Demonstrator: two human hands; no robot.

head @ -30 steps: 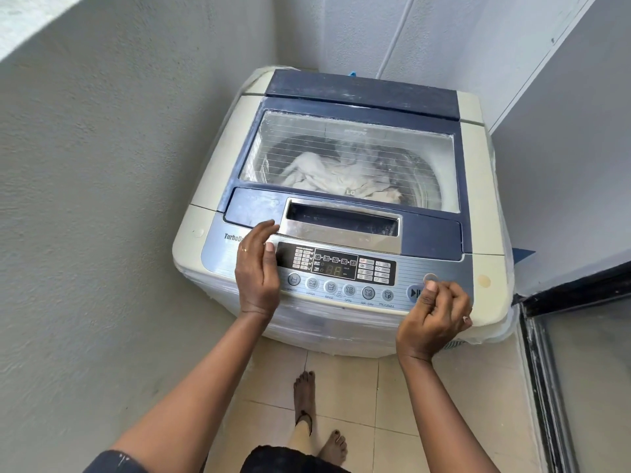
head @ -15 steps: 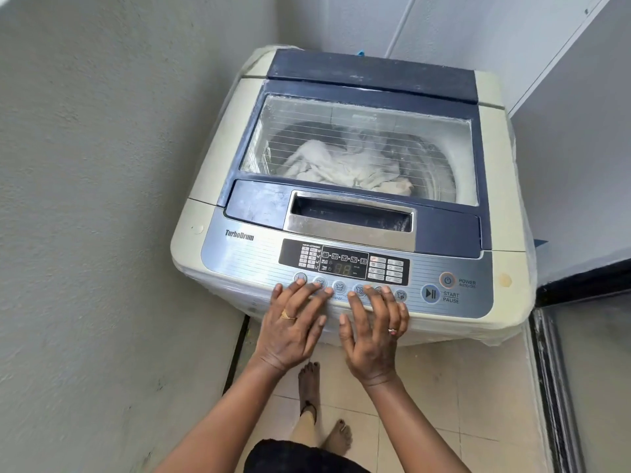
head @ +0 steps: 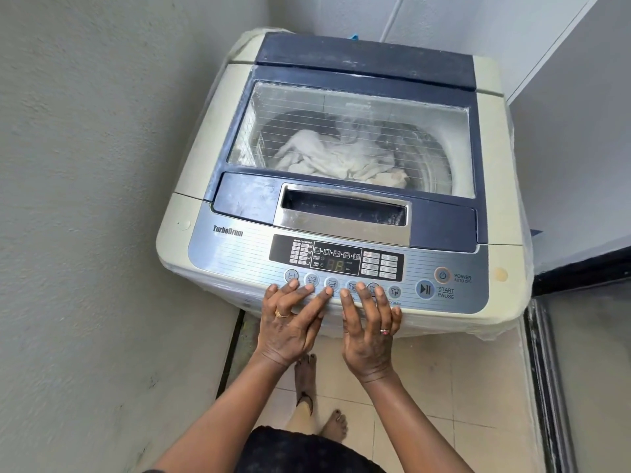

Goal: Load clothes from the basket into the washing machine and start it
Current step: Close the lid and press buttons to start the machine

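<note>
Head view: cream-and-blue top-loading washing machine (head: pixel 191 213) stands with its blue glass-windowed lid (head: pixel 355 104) closed. Silver control panel (head: pixel 239 254) spans its front edge. White crumpled clothes (head: pixel 341 158) lie in its drum. On that panel rest left grip (head: pixel 290 326) and right grip (head: pixel 368 332), side by side, fingers straight, spread, holding nothing.

Left hand (head: pixel 290 327) and right hand (head: pixel 370 331) rest flat-fingered on the closed washing machine's (head: pixel 191 179) button row (head: pixel 341 285)
</note>
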